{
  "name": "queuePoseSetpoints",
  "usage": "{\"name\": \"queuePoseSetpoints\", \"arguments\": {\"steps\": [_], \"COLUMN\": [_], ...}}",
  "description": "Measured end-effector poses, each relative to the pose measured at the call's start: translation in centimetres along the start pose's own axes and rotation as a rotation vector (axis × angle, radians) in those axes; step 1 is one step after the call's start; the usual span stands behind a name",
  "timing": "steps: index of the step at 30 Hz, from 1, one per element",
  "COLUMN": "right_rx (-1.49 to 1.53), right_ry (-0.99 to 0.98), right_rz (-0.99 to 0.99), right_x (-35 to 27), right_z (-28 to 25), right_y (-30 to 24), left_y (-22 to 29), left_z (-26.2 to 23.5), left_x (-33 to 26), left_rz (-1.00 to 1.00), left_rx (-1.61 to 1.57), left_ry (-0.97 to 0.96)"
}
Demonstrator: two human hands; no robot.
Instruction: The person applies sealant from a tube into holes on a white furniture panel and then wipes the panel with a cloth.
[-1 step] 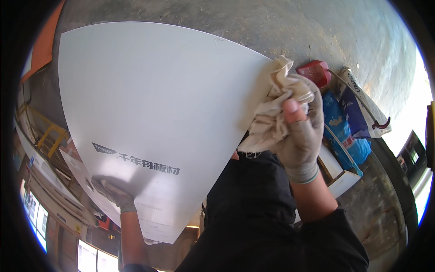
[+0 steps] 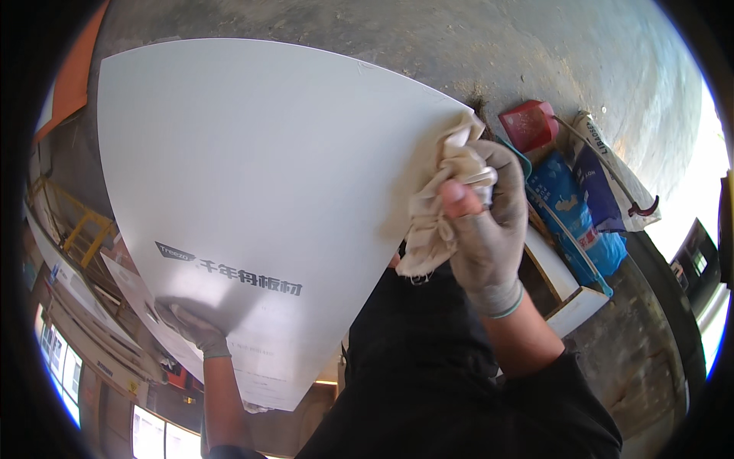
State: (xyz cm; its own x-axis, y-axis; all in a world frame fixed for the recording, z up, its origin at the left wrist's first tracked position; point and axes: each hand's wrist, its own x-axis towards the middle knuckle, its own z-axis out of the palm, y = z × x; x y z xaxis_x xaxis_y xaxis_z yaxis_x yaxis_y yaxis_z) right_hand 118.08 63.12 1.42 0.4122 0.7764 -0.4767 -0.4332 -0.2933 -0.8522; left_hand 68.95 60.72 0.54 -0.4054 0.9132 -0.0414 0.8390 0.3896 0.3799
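Observation:
A large white board with dark printing near its lower part takes up the left and middle of the view. My left hand, in a grey glove, lies against the board's lower left with fingers stretched out. A crumpled cream rag is in my right hand, at the board's right edge. That hand's glove leaves the thumb tip bare. Its fingers curl round behind the rag and are partly hidden. Part of the rag overlaps the board's face.
On the concrete floor at right are a red dustpan, a blue bag and a white-and-purple sack. A white open box stands nearer me. More boards and a yellow frame are at left.
My right hand and the rag have shifted left and slightly toward me along the board's right edge, uncovering more of the dustpan and box. The left hand and board look unmoved.

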Motion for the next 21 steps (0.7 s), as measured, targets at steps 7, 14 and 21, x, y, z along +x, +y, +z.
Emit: {"name": "queuePoseSetpoints", "arguments": {"steps": [7, 14, 21], "right_rx": [-0.209, -0.235, -0.498], "right_ry": [0.114, 0.26, 0.275], "right_rz": [-0.32, -0.401, -0.612], "right_x": [4.8, 1.4, 6.0], "right_z": [0.4, 2.6, 0.4], "right_y": [2.5, 4.9, 3.7], "left_y": [0.8, 0.7, 0.5], "left_z": [0.3, 0.2, 0.3], "left_x": [-0.2, -0.1, -0.2], "left_rz": [-0.032, -0.004, -0.065], "left_rx": [-0.033, 0.028, -0.147], "left_ry": [0.018, 0.018, 0.013]}}
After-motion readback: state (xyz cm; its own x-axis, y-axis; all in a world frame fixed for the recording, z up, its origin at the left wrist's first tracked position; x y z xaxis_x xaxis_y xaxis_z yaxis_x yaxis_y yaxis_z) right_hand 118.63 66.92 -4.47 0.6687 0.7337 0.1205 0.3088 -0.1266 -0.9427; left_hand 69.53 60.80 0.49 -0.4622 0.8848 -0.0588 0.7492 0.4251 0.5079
